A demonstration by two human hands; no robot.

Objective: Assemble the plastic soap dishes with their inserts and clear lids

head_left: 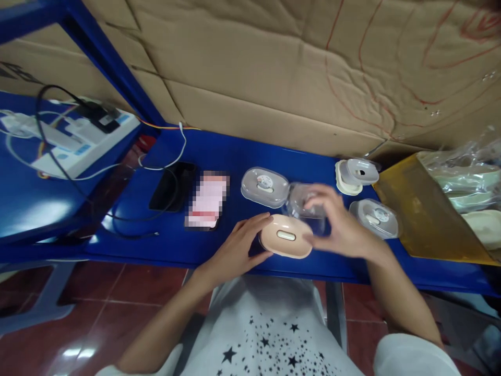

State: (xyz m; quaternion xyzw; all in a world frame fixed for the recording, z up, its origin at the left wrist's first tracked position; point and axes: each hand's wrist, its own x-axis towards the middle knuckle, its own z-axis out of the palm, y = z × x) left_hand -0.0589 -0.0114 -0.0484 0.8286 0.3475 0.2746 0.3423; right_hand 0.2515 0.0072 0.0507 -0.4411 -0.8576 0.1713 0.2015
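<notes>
A peach oval plastic box (287, 249) with a pale oblong piece in the middle of its top is held just over the table's front part. My left hand (238, 245) grips its left end between thumb and fingers. Curved round a clear plastic cover (299, 201) behind the box is my right hand (338, 222), its thumb close to the box's right end; whether the thumb touches the box I cannot tell. Behind them lies a whitish oval box under a clear cover (250, 188) with a round sticker.
To the right lie another covered box (366, 216), a stacked cream and clear piece (348, 183) and a yellow bin (415, 209) with plastic-wrapped parts. On the left are a phone (207, 201), a black device (166, 193), cables and a power strip (94, 151). Cardboard (254, 68) stands behind the blue table.
</notes>
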